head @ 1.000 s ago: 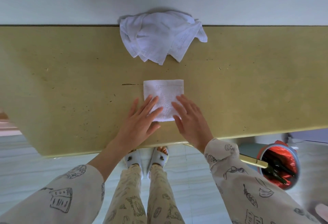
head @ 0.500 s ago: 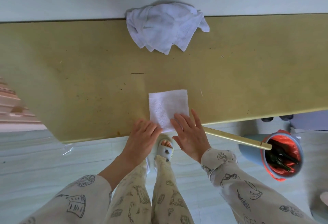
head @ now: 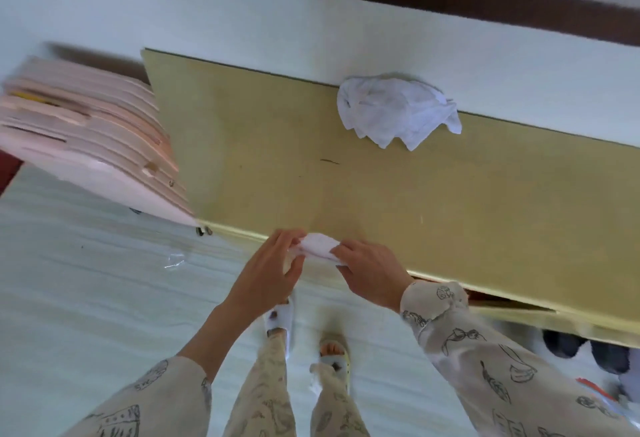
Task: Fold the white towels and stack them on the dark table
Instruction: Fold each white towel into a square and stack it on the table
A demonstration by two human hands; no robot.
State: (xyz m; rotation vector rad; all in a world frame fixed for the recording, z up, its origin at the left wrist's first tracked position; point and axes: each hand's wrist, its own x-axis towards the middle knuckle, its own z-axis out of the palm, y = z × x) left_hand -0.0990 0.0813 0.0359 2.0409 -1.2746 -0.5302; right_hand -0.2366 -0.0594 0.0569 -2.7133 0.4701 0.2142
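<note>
A small folded white towel (head: 320,246) is held between both hands just over the near edge of the yellow table (head: 433,201). My left hand (head: 268,272) grips its left side and my right hand (head: 372,272) pinches its right side. Only a strip of the towel shows between the fingers. A crumpled pile of white towels (head: 394,109) lies at the table's far edge against the white wall. No dark table is in view.
A pink stack of flat boards (head: 86,139) stands off the table's left end. Pale floor (head: 86,281) lies below, with my feet in slippers (head: 280,319). Dark shoes (head: 585,346) sit under the table at the right.
The folded towel was slid to the table's near edge and lifted off by both hands. The view has swung left, bringing the pink stack into sight.
</note>
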